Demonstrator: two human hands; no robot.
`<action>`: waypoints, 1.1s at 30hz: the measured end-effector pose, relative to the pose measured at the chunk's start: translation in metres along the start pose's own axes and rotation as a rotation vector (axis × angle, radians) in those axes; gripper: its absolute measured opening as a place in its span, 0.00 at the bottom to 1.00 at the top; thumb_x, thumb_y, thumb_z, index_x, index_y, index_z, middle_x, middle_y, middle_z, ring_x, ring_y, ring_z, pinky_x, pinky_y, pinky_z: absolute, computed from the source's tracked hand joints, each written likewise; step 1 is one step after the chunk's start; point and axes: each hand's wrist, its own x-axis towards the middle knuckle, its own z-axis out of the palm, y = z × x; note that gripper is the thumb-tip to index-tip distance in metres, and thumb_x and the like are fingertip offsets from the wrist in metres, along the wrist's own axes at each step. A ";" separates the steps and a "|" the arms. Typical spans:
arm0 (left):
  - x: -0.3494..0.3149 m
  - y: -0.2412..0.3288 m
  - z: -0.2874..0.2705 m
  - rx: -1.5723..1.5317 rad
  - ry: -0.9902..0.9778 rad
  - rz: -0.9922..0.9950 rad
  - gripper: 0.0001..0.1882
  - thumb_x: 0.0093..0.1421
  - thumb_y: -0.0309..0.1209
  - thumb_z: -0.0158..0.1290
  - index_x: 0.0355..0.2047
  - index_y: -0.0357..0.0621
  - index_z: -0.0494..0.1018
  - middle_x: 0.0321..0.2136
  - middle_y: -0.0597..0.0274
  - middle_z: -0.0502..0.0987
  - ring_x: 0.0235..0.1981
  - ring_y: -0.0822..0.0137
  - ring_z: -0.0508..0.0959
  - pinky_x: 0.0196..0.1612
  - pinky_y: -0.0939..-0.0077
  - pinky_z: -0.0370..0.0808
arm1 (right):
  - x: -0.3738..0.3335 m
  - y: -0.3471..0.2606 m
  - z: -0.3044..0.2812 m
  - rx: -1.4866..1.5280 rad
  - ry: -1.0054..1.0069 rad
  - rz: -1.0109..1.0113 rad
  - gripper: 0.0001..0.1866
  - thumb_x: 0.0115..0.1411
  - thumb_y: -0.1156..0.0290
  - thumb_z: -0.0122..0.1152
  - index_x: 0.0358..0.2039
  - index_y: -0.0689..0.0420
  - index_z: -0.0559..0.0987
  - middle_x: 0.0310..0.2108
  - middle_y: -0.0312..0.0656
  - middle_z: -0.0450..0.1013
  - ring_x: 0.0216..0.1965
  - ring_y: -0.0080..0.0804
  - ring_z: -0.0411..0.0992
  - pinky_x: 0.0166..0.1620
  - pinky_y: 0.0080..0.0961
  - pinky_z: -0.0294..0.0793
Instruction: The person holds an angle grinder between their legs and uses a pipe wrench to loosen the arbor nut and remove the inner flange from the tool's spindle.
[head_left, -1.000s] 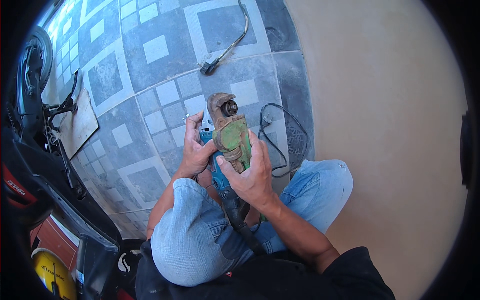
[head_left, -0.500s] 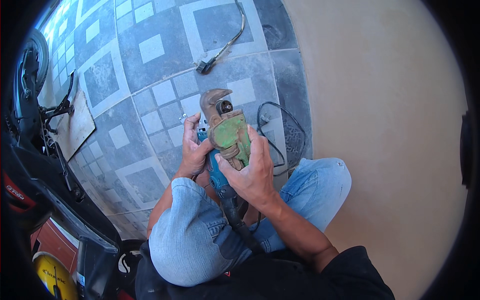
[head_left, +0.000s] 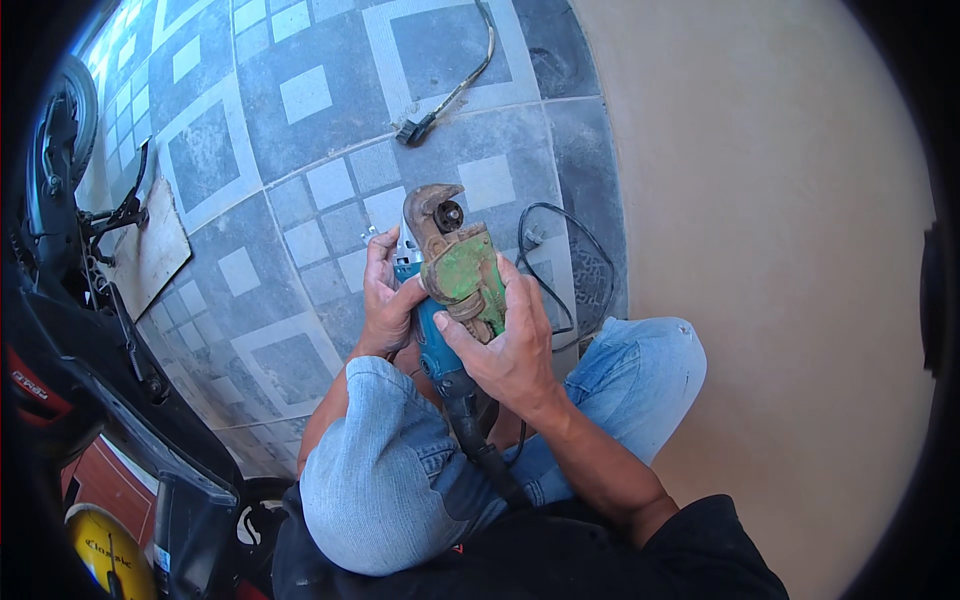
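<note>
A teal angle grinder (head_left: 433, 352) with a black handle end lies between my knees, its head pointing away from me. My left hand (head_left: 384, 312) is closed around the left side of its head, thumb toward the middle. Over the head lies a worn green pipe wrench (head_left: 458, 272) with a rusty hooked jaw. The jaw is beside the grinder's dark round spindle (head_left: 449, 215); whether it touches is unclear. My right hand (head_left: 512, 352) grips the wrench's right side and lower end, thumb across it. The wrench covers part of the grinder.
A dark cable (head_left: 570, 215) loops on the tiled floor right of the wrench. Further off lies a cord with a black plug (head_left: 412, 131). A motorcycle (head_left: 110, 330) stands at the left, with a yellow helmet-like object (head_left: 100, 550) below. A beige wall (head_left: 760, 250) rises on the right.
The wrench's jaw has tilted slightly and sits a little lower, showing more of the spindle. Both hands keep their holds.
</note>
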 end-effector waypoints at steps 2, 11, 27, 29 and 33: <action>0.000 -0.004 -0.003 -0.004 0.014 0.006 0.43 0.53 0.32 0.69 0.63 0.34 0.57 0.56 0.53 0.67 0.57 0.65 0.72 0.62 0.68 0.69 | 0.001 0.000 -0.001 -0.006 -0.015 0.009 0.45 0.52 0.61 0.76 0.63 0.69 0.63 0.47 0.58 0.69 0.45 0.56 0.75 0.45 0.44 0.77; 0.001 -0.007 -0.006 -0.065 0.007 -0.037 0.41 0.54 0.29 0.67 0.63 0.35 0.58 0.55 0.53 0.68 0.55 0.64 0.74 0.59 0.68 0.73 | 0.003 0.011 -0.003 -0.044 -0.032 -0.021 0.45 0.53 0.61 0.76 0.64 0.69 0.64 0.48 0.57 0.68 0.47 0.54 0.74 0.47 0.43 0.76; 0.002 0.000 0.003 -0.042 0.025 -0.062 0.41 0.54 0.29 0.66 0.63 0.33 0.56 0.55 0.49 0.68 0.54 0.63 0.74 0.59 0.65 0.74 | 0.004 0.017 0.000 -0.082 0.007 -0.074 0.46 0.55 0.62 0.73 0.67 0.70 0.60 0.46 0.56 0.70 0.45 0.52 0.74 0.45 0.40 0.77; 0.004 -0.004 0.002 -0.059 0.026 -0.077 0.41 0.54 0.29 0.66 0.63 0.33 0.56 0.55 0.49 0.68 0.54 0.63 0.75 0.59 0.65 0.74 | 0.007 0.018 -0.001 -0.149 0.047 -0.136 0.46 0.55 0.63 0.73 0.67 0.70 0.59 0.45 0.57 0.69 0.45 0.53 0.74 0.45 0.40 0.77; 0.005 -0.004 0.002 -0.114 0.022 -0.075 0.41 0.55 0.29 0.66 0.63 0.33 0.56 0.55 0.48 0.68 0.54 0.62 0.74 0.59 0.65 0.74 | 0.008 0.017 -0.003 -0.077 -0.001 -0.092 0.45 0.55 0.66 0.72 0.67 0.71 0.60 0.45 0.58 0.70 0.45 0.54 0.74 0.46 0.41 0.77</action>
